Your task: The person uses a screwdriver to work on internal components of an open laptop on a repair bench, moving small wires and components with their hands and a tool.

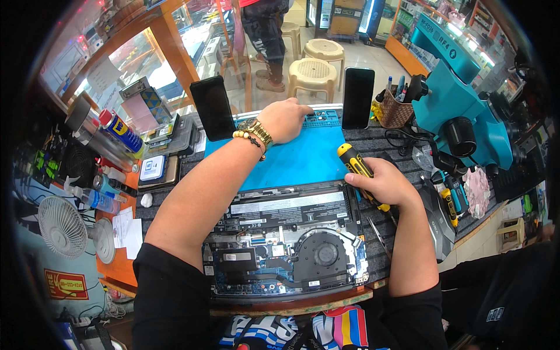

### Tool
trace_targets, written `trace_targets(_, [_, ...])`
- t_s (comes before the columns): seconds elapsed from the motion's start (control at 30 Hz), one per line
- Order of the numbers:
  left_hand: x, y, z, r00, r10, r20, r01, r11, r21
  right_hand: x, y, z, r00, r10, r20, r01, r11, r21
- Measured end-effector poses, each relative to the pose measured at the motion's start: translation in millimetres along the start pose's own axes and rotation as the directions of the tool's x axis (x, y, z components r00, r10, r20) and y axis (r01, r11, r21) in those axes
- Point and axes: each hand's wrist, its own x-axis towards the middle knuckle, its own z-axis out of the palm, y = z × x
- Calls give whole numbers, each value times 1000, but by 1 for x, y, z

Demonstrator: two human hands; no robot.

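Standing at nine o'clock on the worktop [373,143], a small white fan [63,227] faces up beside spray bottles [96,198] and a blue-and-yellow can [121,131]. At eleven o'clock a dark phone [213,108] leans upright at the far edge of the blue mat [303,160]. The left hand [284,119] lies across that mat toward twelve o'clock, fingers curled down onto the mat's tray strip; whether it pinches anything I cannot tell. Its forearm crosses over the left part of the opened laptop [286,245], which sits at six o'clock with its battery, fan and boards bare. A second phone [357,97] stands at one o'clock. The right hand [382,184] is clamped around a yellow-and-black screwdriver [354,163] at the laptop's right far corner, handle pointing toward twelve. A basket of tools [395,108] sits at two o'clock, with the teal microscope [461,111] looming at three and more screwdrivers [450,201] below it.
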Motion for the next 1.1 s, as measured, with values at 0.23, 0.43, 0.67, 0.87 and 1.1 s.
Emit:
trace_targets(0.23, [2,-10,4,996,17,-92,-21,999,-35,0,-1,1,1000,0,3,0,1000,-4])
trace_targets(0.43, [-1,-1,0,1000,7,-9,-7,1000,-23,0,0,0,1000,-2,5,2,1000,3])
trace_targets(0.67, [0,-11,-3,998,-7,-70,4,999,-48,1,0,0,1000,1,9,-1,1000,9])
trace_targets(0.87, [-3,-4,-5,999,-26,30,28,997,-71,1,1,0,1000,-4,15,4,1000,14])
trace_targets(1.1, [-2,-6,-8,999,-8,-49,3,996,-94,0,-2,0,1000,9,7,-9,1000,2])
